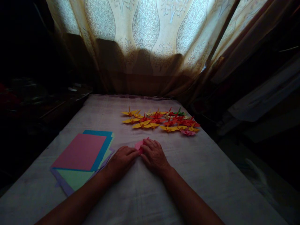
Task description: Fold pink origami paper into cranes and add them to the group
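Observation:
A small folded piece of pink paper [138,144] lies on the cloth between my two hands. My left hand [123,161] has its fingers pressed together on the paper's near left edge. From the right, my right hand [154,155] covers much of the paper with curled fingers, its fingertips on the folds. Parts of the folds are hidden under the fingers. Beyond the hands stand several folded paper cranes in rows: yellow ones [141,124], red ones [156,116], a green one [179,112] and a pink one [187,132].
Left of my left arm sits a stack of paper sheets, with a pink sheet [81,151] on top of blue [101,153], pale green [72,178] and lilac ones. A pale checked cloth [107,109] covers the table. Behind it hangs a patterned curtain [145,34].

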Action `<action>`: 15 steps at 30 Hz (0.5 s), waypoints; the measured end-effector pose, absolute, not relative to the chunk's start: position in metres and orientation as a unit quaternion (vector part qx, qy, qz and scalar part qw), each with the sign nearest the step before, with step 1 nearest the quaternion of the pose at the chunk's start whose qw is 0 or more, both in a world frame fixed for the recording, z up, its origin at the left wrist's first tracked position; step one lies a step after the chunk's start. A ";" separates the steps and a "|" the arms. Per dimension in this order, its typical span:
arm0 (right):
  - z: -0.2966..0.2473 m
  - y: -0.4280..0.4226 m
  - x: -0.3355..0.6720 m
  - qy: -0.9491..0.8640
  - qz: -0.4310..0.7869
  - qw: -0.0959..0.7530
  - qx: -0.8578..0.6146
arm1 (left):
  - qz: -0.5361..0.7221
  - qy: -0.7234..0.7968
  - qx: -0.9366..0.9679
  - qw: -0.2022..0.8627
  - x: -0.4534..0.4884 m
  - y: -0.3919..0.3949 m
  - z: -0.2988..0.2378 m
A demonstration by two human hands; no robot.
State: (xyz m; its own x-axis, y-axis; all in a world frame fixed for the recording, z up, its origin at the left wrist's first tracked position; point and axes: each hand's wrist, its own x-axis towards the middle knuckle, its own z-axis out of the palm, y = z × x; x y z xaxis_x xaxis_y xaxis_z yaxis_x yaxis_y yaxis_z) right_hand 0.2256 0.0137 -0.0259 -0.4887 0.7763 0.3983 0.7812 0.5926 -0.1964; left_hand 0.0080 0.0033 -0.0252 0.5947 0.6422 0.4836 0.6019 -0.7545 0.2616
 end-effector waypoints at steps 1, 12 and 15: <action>-0.026 0.014 0.226 -0.865 -0.002 0.227 -0.447 | 0.286 0.352 0.891 0.036 0.008 0.004 -0.027; -0.021 0.010 0.225 -0.872 0.048 0.116 -0.473 | 0.215 0.416 0.883 0.029 -0.006 0.006 -0.024; -0.021 0.008 0.224 -0.869 0.067 0.075 -0.485 | 0.172 0.436 0.883 -0.006 -0.003 -0.002 -0.022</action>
